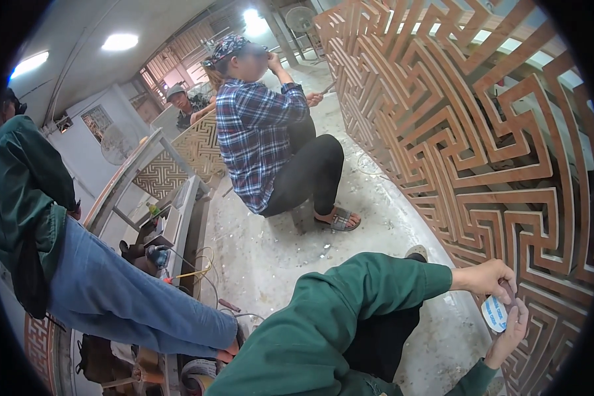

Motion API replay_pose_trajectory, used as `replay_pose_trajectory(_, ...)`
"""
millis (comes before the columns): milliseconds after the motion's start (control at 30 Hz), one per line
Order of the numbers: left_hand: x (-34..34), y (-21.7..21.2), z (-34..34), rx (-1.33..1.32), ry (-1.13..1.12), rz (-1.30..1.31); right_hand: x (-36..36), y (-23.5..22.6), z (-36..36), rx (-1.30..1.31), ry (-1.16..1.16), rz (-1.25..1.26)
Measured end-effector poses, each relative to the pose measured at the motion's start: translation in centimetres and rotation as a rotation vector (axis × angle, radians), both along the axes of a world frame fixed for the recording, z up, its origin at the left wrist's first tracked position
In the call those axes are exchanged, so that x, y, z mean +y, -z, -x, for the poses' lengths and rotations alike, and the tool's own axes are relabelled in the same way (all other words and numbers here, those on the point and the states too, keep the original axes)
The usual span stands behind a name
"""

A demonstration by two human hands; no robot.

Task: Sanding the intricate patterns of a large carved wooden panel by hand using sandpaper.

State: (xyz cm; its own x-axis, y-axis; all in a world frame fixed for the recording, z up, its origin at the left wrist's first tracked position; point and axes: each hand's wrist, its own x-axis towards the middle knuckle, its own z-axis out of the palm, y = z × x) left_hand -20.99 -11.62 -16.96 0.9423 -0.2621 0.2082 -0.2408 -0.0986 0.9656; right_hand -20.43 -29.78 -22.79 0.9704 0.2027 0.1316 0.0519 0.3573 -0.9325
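At the right, a sandpaper disc [493, 313] shows its white, blue-printed back, with a strip of dark face between the fingers. My left hand [487, 277] pinches its upper edge, its green-sleeved arm stretching across the lower middle. Below it, my right hand [510, 335] grips the same disc at the side with bent fingers. Both hands are right in front of a large wooden lattice panel [501, 178] with a maze-like pattern, standing on edge. Whether the disc touches the panel I cannot tell.
A person in a plaid shirt [254, 138] squats ahead beside the panel. Another in green jacket and jeans [132, 290] stands close on my left. Beyond is a workbench [171, 148], with a third person behind. Cables [208, 267] and a screwdriver-like tool [230, 305] lie on the scrap-strewn floor.
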Motion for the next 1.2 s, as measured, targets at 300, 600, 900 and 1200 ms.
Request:
replay_pose_trajectory(300, -0.3, -0.4, 0.1, 0.07, -0.055, -0.015, -0.5, 1.7, -0.7, -0.016, -0.012, 0.034)
replay_pose_trajectory(600, -0.4, 0.5, -0.2, 0.002, -0.027, 0.036, -0.6, -0.6, 0.1, 0.049, -0.105, 0.031)
replay_pose_trajectory(900, 0.0, 0.3, -0.4, 0.045, 0.071, 0.043, -0.8, 0.9, -0.3, -0.17, 0.013, 0.118)
replay_pose_trajectory(1200, 0.2, 0.4, -0.2, 0.371, 0.053, 0.197, -1.3, 2.9, -0.8, -0.321, -0.006, 0.198)
